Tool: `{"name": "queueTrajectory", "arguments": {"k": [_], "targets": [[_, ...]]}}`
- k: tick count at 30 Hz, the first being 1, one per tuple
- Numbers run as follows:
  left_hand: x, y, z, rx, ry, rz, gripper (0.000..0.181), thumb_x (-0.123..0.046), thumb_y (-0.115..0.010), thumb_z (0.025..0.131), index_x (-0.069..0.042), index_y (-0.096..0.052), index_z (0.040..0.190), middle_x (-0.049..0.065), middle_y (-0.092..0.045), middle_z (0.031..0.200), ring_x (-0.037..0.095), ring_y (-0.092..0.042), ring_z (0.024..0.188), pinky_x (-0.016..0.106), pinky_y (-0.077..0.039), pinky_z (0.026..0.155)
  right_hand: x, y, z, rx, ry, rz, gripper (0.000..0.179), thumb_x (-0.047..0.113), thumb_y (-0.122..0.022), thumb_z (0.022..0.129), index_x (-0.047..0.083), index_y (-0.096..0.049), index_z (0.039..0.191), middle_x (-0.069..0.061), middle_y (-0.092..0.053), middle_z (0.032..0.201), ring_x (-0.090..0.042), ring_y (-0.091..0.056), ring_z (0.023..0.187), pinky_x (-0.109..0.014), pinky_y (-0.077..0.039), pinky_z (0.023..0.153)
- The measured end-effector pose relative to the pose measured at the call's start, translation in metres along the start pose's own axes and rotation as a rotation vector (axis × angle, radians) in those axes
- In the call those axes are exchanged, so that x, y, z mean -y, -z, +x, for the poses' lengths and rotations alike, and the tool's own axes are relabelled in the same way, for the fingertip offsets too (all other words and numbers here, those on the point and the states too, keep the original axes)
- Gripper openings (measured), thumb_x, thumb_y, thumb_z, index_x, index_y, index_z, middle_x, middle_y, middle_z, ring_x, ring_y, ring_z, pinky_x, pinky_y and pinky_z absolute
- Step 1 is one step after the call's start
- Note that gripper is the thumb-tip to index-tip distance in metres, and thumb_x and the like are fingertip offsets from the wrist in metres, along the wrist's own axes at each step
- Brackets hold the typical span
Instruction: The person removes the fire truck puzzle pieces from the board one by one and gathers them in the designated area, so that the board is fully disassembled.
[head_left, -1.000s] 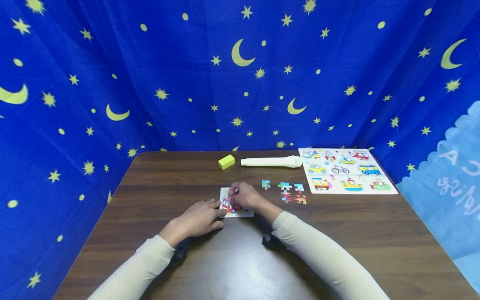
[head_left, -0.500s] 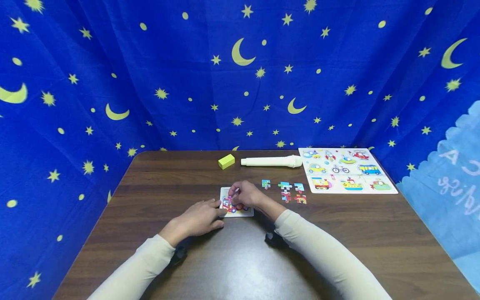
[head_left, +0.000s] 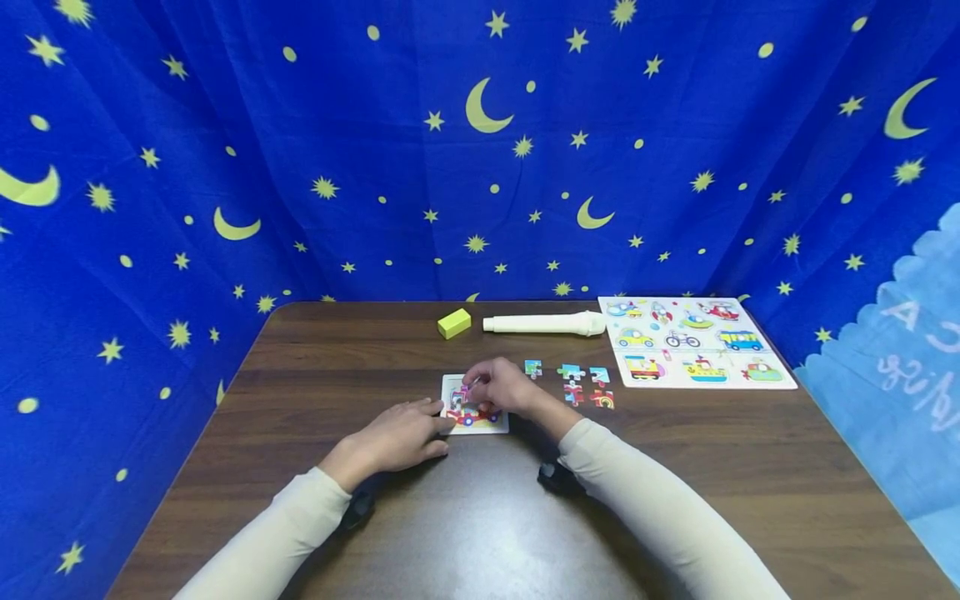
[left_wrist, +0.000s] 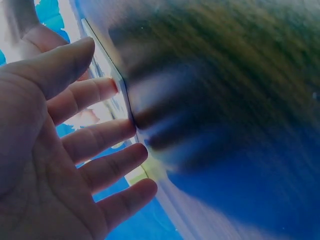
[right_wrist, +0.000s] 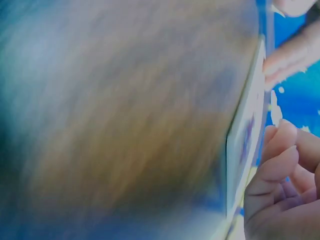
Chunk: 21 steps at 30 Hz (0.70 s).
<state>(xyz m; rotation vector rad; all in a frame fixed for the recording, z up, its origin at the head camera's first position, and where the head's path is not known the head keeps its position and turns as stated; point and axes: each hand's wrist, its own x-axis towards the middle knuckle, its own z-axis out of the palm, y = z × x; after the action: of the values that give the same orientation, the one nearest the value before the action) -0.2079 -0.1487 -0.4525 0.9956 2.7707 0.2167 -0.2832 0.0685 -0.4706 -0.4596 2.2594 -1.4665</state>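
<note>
A small white-bordered puzzle board [head_left: 489, 430] with a red vehicle picture lies flat on the table. My left hand [head_left: 395, 435] rests at its left edge with the fingers fairly straight; in the left wrist view, fingertips [left_wrist: 129, 127] touch the board's rim. Over the upper part of the board, my right hand [head_left: 504, 388] has its thumb and forefinger curled together. They pinch a small puzzle piece [head_left: 467, 390], mostly hidden by the fingers. In the right wrist view the curled right hand [right_wrist: 280, 185] is beside the board [right_wrist: 245, 135], and the piece cannot be made out.
Several loose jigsaw pieces [head_left: 573, 394] lie right of the board, with one piece [head_left: 533, 368] apart. Behind are a yellow block [head_left: 454, 323] and a white microphone-shaped stick [head_left: 542, 324]. A vehicle picture board [head_left: 697, 343] lies at the back right, before a blue curtain [head_left: 390, 150].
My right hand has shifted slightly right and lifted a little with the piece, uncovering more of the vehicle picture. The left hand stays at the board's edge.
</note>
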Motion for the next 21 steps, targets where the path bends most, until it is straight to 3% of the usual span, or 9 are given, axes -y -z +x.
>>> {"name": "queueTrajectory", "arguments": {"k": [3,6,10,14,21], "targets": [[0.000,0.000,0.001,0.008,-0.001,-0.017,0.042,-0.036,-0.065,0.100,-0.013,-0.067,0.135,0.024,-0.053,0.148,0.043,-0.048,0.139,0.058,-0.040,0.112,-0.005,0.016,-0.007,-0.006,-0.014,0.085,0.019,-0.006,-0.065,0.091,-0.007,-0.068,0.110,-0.002,-0.059,0.071,-0.010,-0.056,0.056,-0.021,-0.045,0.050],[0.001,0.000,0.001,0.003,-0.019,-0.025,0.041,-0.035,-0.066,0.100,-0.013,-0.067,0.135,0.023,-0.054,0.147,0.040,-0.051,0.137,0.056,-0.043,0.110,-0.012,0.037,-0.016,-0.035,-0.020,0.089,0.019,-0.002,-0.066,0.093,-0.006,-0.068,0.111,-0.004,-0.061,0.075,-0.011,-0.056,0.058,-0.021,-0.042,0.048],[0.003,0.000,0.002,-0.014,-0.031,-0.024,0.039,-0.034,-0.067,0.099,-0.013,-0.069,0.132,0.021,-0.057,0.145,0.037,-0.054,0.134,0.055,-0.045,0.109,-0.020,0.068,-0.027,-0.090,-0.021,0.053,0.019,0.001,-0.067,0.094,-0.005,-0.068,0.112,-0.010,-0.064,0.082,-0.011,-0.057,0.059,-0.021,-0.041,0.047],[0.004,0.001,0.002,-0.015,-0.008,-0.031,0.040,-0.035,-0.068,0.099,-0.013,-0.070,0.132,0.019,-0.058,0.144,0.038,-0.054,0.134,0.061,-0.040,0.110,-0.028,0.095,-0.036,-0.127,-0.036,0.019,0.021,0.002,-0.067,0.096,-0.007,-0.067,0.115,-0.012,-0.066,0.086,-0.010,-0.056,0.059,-0.020,-0.041,0.046],[0.005,0.001,0.001,-0.002,0.041,-0.069,0.040,-0.037,-0.066,0.099,-0.016,-0.068,0.134,0.015,-0.057,0.146,0.038,-0.051,0.137,0.068,-0.032,0.113,-0.042,0.113,-0.051,-0.072,-0.021,-0.087,0.018,-0.002,-0.065,0.095,-0.010,-0.066,0.112,-0.006,-0.061,0.079,-0.012,-0.052,0.058,-0.024,-0.045,0.048]]}}
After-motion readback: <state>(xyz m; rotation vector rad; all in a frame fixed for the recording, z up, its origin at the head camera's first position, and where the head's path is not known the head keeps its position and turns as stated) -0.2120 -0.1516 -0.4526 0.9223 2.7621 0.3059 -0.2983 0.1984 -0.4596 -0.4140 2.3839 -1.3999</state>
